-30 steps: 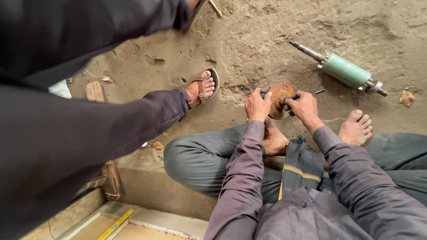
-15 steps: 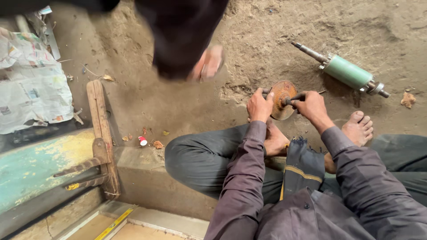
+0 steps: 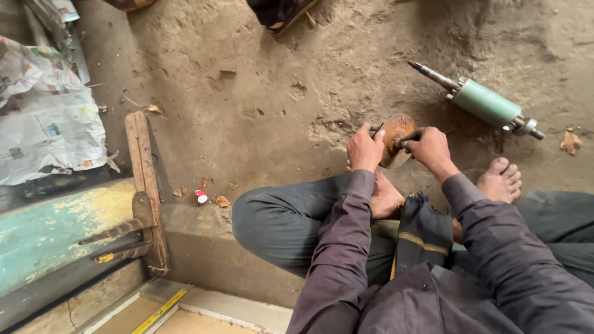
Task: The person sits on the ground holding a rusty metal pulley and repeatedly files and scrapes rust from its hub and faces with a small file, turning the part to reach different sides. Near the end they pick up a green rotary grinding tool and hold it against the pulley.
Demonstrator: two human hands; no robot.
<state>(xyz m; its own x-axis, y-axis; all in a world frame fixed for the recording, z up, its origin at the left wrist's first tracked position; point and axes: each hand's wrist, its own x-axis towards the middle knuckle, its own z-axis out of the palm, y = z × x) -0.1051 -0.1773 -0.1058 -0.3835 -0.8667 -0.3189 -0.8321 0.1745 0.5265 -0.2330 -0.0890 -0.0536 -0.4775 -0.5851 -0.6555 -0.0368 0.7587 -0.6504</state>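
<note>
At the far left of the frame crumpled newspaper (image 3: 46,117) lay on the ground above a worn green and yellow panel (image 3: 55,232), and a wooden bar with rusty brackets (image 3: 145,192) stood just right of it; none of these touched the work. A small red and white cap (image 3: 201,196) sat in the dirt near the low ledge (image 3: 198,238). Right of centre the left hand (image 3: 365,148) was closed around the near edge of a rusty round metal part (image 3: 396,137), which was propped on edge on the dirt floor just above the person's crossed legs, with a thin dark tool poking up from that fist. The right hand (image 3: 428,147) was clenched around a dark tool handle (image 3: 409,136) pressed against the part's right side. The likeliest trouble looked like a slip: the part had only loose earth beneath it, so a hard push could have rolled it or sent the tool skidding into the left fingers. The bare right foot (image 3: 500,180) lay close by, exposed to a dropped tool. In the upper right, the green cylinder with a steel shaft (image 3: 486,104) rested well apart.
</note>
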